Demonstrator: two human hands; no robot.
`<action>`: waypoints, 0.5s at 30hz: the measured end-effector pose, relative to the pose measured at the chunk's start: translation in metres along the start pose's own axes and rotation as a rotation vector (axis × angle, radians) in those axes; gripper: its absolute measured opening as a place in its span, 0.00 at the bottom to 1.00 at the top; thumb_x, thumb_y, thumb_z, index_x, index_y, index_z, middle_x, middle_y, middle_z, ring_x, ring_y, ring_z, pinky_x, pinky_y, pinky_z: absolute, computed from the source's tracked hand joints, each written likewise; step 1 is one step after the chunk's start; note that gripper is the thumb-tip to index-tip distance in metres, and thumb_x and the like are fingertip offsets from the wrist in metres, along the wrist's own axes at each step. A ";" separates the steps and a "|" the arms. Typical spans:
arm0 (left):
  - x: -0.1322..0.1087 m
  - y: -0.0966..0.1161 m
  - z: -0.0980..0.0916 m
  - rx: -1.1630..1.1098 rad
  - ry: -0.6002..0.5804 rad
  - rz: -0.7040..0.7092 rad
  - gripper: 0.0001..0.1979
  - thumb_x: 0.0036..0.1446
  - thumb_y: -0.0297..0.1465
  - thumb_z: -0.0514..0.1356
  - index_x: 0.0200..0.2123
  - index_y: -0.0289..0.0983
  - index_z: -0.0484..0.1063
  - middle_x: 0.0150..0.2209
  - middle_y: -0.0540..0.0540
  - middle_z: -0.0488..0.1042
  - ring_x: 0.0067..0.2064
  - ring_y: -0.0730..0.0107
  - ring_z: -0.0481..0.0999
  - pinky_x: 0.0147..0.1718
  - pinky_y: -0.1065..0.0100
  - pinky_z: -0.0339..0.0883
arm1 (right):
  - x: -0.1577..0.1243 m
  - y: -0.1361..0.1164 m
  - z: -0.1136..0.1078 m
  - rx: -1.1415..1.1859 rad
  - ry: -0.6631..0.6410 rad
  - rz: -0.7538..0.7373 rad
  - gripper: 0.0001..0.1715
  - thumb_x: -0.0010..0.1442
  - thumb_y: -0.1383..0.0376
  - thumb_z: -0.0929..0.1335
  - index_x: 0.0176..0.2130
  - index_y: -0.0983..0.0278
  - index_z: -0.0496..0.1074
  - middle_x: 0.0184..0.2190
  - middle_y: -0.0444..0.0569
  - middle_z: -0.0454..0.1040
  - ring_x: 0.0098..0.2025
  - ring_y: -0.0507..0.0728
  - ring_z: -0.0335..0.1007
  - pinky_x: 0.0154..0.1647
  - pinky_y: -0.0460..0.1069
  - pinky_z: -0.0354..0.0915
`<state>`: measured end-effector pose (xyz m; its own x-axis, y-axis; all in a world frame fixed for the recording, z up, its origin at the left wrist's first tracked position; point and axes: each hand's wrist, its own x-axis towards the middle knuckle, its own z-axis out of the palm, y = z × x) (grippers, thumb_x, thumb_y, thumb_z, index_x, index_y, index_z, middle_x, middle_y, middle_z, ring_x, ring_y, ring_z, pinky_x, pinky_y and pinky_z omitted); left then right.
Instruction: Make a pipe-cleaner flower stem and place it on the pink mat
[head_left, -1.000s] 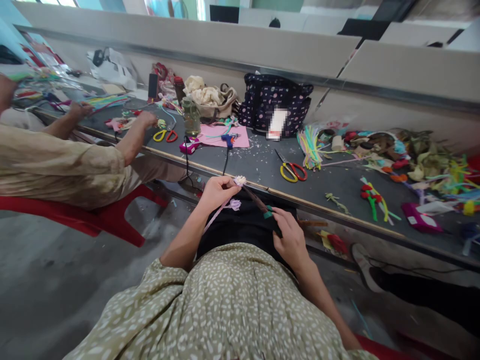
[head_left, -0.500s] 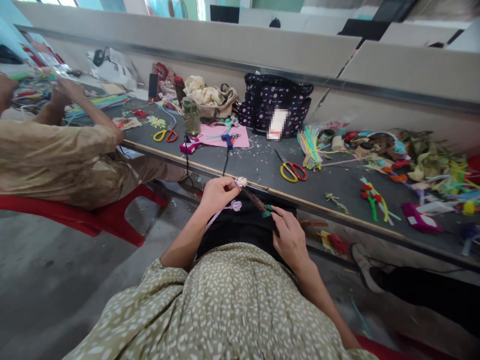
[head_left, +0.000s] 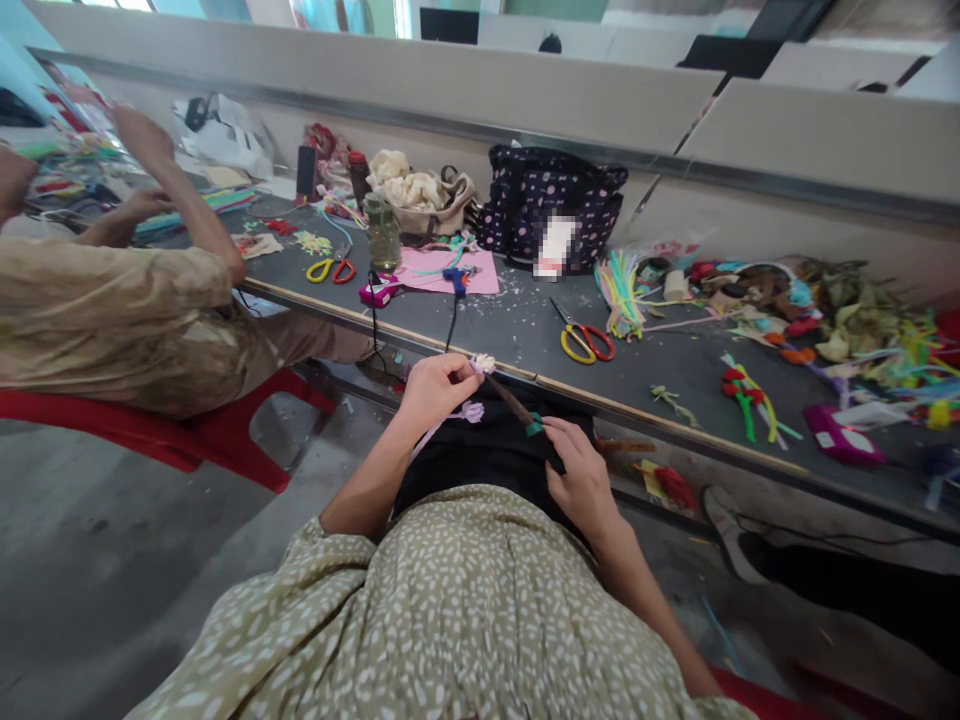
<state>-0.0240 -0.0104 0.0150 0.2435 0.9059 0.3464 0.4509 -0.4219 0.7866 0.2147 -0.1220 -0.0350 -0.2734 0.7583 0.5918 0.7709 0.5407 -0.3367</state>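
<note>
My left hand (head_left: 439, 395) is closed in a pinch near a small white fuzzy flower (head_left: 484, 363) at the upper end of a thin dark brown stick (head_left: 512, 401). A lilac fuzzy flower (head_left: 472, 411) on a pale lilac stem hangs just below that hand. Around the stick's lower end sits a green strip (head_left: 534, 425), perhaps tape. My right hand (head_left: 577, 460) is closed, thumb and fingertips at the strip and stick end; the fingers partly hide what they grip. Both hands are over my lap, in front of the table edge.
On the dark table (head_left: 517, 330) lie scissors (head_left: 585, 340), a blue glue gun (head_left: 455, 281) on pink paper, a bundle of pipe cleaners (head_left: 621, 295) and a magenta box (head_left: 844, 436). A polka-dot bag (head_left: 551, 208) stands at the back. A co-worker's arm (head_left: 202, 215) is at left.
My right hand has shifted slightly at the stick's lower end, and the green strip there looks different in shape. My left hand is still. The co-worker's hands at left have moved apart, one raised.
</note>
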 end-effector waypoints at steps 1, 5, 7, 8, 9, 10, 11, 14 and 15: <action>0.000 0.001 0.000 0.003 -0.001 0.001 0.13 0.55 0.36 0.61 0.21 0.37 0.68 0.20 0.53 0.66 0.24 0.75 0.62 0.26 0.71 0.54 | -0.001 0.001 0.000 0.019 0.000 0.005 0.31 0.54 0.78 0.62 0.56 0.62 0.66 0.53 0.59 0.72 0.55 0.64 0.71 0.55 0.60 0.71; 0.000 0.004 -0.002 0.007 -0.013 0.005 0.12 0.54 0.34 0.61 0.21 0.37 0.68 0.20 0.53 0.66 0.24 0.75 0.63 0.26 0.71 0.54 | -0.003 0.004 0.002 0.100 -0.009 0.043 0.32 0.53 0.78 0.62 0.55 0.61 0.68 0.53 0.57 0.73 0.55 0.62 0.72 0.56 0.58 0.70; 0.000 0.004 -0.002 -0.002 -0.017 0.013 0.12 0.54 0.34 0.61 0.21 0.37 0.68 0.20 0.53 0.66 0.24 0.75 0.63 0.26 0.71 0.54 | -0.004 0.005 0.002 0.146 -0.016 0.070 0.32 0.52 0.78 0.62 0.55 0.61 0.68 0.53 0.56 0.74 0.56 0.61 0.72 0.57 0.58 0.70; 0.001 0.003 -0.002 -0.008 -0.018 0.020 0.12 0.54 0.34 0.61 0.21 0.37 0.69 0.20 0.53 0.67 0.24 0.75 0.63 0.26 0.71 0.54 | -0.004 0.006 0.003 0.171 -0.020 0.084 0.33 0.52 0.78 0.62 0.55 0.61 0.69 0.53 0.56 0.74 0.56 0.61 0.72 0.58 0.58 0.69; 0.001 0.003 -0.002 -0.012 -0.021 0.027 0.12 0.54 0.34 0.61 0.21 0.37 0.69 0.20 0.53 0.67 0.24 0.75 0.63 0.26 0.71 0.54 | -0.004 0.007 0.003 0.199 -0.022 0.096 0.33 0.51 0.78 0.62 0.55 0.61 0.69 0.53 0.56 0.74 0.56 0.61 0.72 0.58 0.57 0.69; 0.001 0.002 -0.002 -0.014 -0.023 0.034 0.12 0.54 0.34 0.61 0.21 0.37 0.69 0.20 0.53 0.67 0.24 0.75 0.63 0.26 0.71 0.54 | -0.005 0.007 0.003 0.227 -0.025 0.109 0.33 0.50 0.78 0.62 0.54 0.61 0.69 0.53 0.55 0.74 0.56 0.61 0.72 0.58 0.57 0.69; 0.001 0.001 -0.002 -0.016 -0.024 0.040 0.12 0.54 0.34 0.61 0.21 0.37 0.69 0.20 0.53 0.67 0.24 0.75 0.63 0.26 0.71 0.54 | -0.005 0.008 0.004 0.256 -0.028 0.123 0.34 0.50 0.78 0.61 0.54 0.60 0.69 0.52 0.55 0.74 0.56 0.60 0.72 0.58 0.56 0.69; 0.001 -0.001 -0.001 -0.016 -0.029 0.044 0.12 0.54 0.34 0.61 0.21 0.36 0.69 0.21 0.53 0.67 0.25 0.75 0.63 0.26 0.71 0.54 | -0.005 0.008 0.005 0.340 -0.040 0.176 0.34 0.48 0.79 0.61 0.53 0.59 0.70 0.51 0.52 0.75 0.55 0.59 0.73 0.58 0.55 0.68; 0.001 -0.001 -0.001 -0.016 -0.031 0.041 0.12 0.54 0.34 0.62 0.21 0.36 0.69 0.21 0.53 0.67 0.25 0.75 0.63 0.26 0.71 0.54 | -0.004 0.008 0.006 0.364 -0.043 0.197 0.34 0.49 0.79 0.61 0.52 0.59 0.71 0.51 0.52 0.75 0.55 0.59 0.73 0.58 0.54 0.68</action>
<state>-0.0252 -0.0088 0.0157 0.2879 0.8862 0.3629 0.4259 -0.4579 0.7804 0.2186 -0.1191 -0.0444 -0.1703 0.8706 0.4615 0.5596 0.4710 -0.6820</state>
